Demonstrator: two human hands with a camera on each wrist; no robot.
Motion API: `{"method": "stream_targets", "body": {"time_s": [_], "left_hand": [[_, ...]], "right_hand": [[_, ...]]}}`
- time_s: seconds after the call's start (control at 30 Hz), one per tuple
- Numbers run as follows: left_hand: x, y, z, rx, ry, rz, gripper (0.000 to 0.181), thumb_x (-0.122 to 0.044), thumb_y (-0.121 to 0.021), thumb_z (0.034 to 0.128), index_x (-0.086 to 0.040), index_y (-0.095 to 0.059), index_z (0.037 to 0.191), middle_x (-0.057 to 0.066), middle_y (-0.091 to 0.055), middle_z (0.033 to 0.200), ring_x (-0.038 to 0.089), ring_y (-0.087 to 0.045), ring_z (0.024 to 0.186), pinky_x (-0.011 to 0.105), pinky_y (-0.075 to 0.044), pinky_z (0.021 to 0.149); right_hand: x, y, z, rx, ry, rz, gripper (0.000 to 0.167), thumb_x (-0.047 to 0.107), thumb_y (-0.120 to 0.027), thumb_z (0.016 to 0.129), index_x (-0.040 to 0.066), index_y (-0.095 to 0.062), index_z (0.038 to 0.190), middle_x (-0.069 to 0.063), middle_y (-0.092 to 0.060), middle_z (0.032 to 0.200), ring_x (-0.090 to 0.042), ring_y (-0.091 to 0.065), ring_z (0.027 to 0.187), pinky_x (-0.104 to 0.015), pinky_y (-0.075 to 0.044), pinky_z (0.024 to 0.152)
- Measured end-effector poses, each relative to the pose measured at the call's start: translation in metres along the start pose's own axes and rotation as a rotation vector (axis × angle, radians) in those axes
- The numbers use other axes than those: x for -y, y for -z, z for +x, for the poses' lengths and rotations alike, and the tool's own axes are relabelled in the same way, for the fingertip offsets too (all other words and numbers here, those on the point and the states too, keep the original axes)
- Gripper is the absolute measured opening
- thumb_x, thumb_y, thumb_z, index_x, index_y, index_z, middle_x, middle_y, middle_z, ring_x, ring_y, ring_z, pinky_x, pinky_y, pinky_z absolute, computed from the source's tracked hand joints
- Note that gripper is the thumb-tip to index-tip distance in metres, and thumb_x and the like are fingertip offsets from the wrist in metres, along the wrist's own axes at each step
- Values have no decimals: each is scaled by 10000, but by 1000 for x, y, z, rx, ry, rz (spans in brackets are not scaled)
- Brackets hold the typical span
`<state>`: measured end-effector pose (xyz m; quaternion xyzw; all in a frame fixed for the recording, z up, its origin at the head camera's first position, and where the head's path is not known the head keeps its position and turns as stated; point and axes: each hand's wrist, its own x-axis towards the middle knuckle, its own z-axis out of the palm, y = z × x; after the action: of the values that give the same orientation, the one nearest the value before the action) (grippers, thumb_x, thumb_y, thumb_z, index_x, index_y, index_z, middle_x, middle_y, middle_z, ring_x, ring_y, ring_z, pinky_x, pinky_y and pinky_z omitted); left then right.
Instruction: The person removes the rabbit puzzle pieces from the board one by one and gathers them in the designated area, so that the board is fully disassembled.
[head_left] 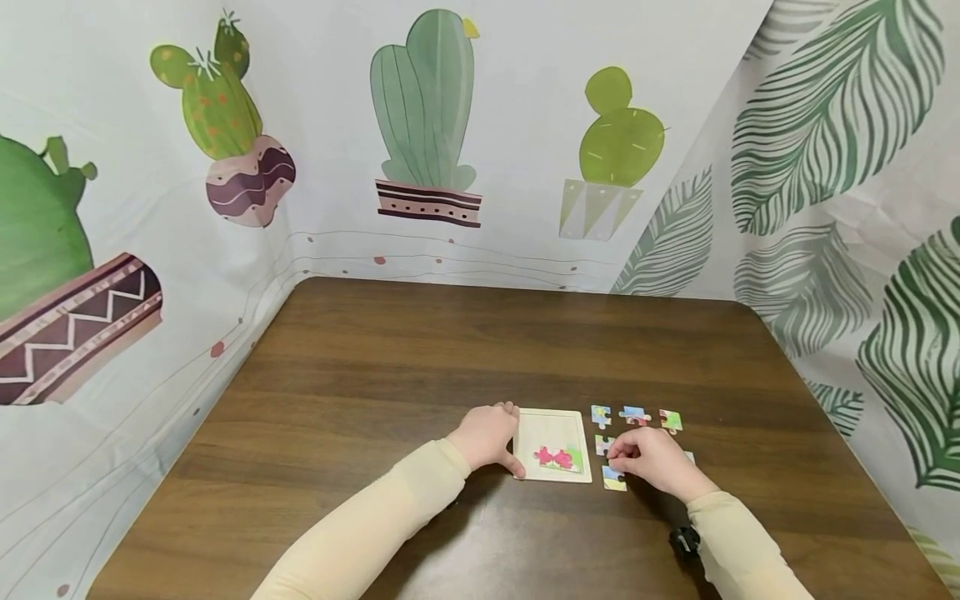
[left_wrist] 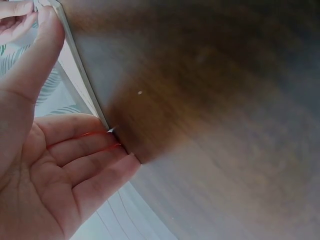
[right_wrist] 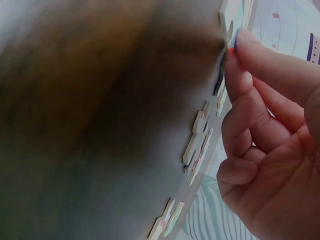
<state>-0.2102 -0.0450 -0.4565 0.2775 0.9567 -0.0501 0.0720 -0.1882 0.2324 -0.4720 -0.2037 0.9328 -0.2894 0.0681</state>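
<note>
A square, pale wooden puzzle tray (head_left: 551, 423) lies on the table. Joined pieces with a pink figure on green (head_left: 558, 458) sit in its front right part. My left hand (head_left: 489, 437) rests along the tray's left side, thumb at the near corner and nearly straight fingers toward the far one; the left wrist view shows these fingers (left_wrist: 92, 150) against the edge. Right of the tray, my right hand (head_left: 652, 458) pinches a puzzle piece between thumb and index finger; just a sliver shows in the right wrist view. Beneath that hand lies a blue and yellow piece (head_left: 614, 478).
Several loose puzzle pieces lie right of the tray, among them a blue one (head_left: 601, 416), a blue and red one (head_left: 634, 415) and a green one (head_left: 671, 420). Part of another piece (head_left: 689, 457) shows behind the right hand. Printed cloth (head_left: 517, 250) hangs around the brown table (head_left: 420, 350).
</note>
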Motion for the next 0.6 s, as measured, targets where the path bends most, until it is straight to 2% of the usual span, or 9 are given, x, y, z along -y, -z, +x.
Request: {"method": "stream_targets", "body": {"time_s": [0.3,0.6], "left_hand": [[0,1,0,2,1,12,1079,-698,-738,570,-19,-492,1371,112,-529,1372,186,-526,1227,276,-507,873],[-1,0,0,10,6,11,1076,-695,-736,572,-20,-491,1372,109,-527,1374,186,-527,1225,280,-511,865]], "right_hand": [[0,2,1,22,-8,-10,81,110,-761,771,147,-690,763,126,-567,649,0,-456,597,-221,-405,569],[8,-2,9,-33,33,-20,75,165,-769,774,139,-705,804,127,-591,676,-3,-481,613,-220,-431,568]]}}
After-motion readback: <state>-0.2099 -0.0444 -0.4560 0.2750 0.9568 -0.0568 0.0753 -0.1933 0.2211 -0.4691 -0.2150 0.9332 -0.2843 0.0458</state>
